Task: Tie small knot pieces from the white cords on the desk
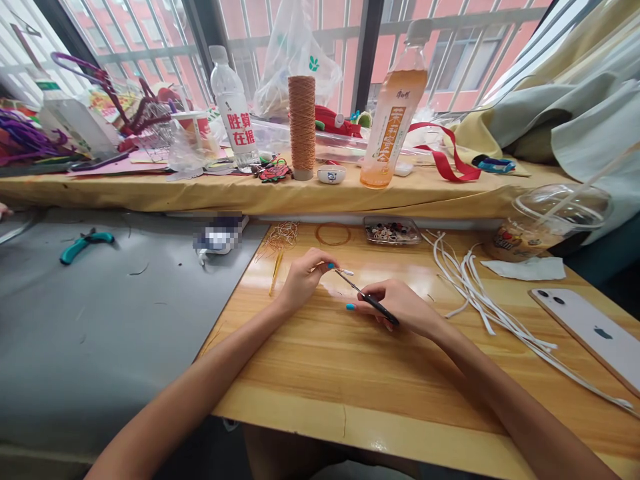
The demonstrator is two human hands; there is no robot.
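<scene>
Your wooden worktop point(380, 380): white strips point(480, 293) fanned at 2 o'clock, phone point(590, 333) at 3, clear bead tray point(393, 231) at 12 with a copper wire ring point(333, 234) beside it, tissue point(525, 268) and lidded cup point(545, 223) at 1. Teal pliers point(86, 244) on the grey surface point(100, 320) at 9.
</scene>
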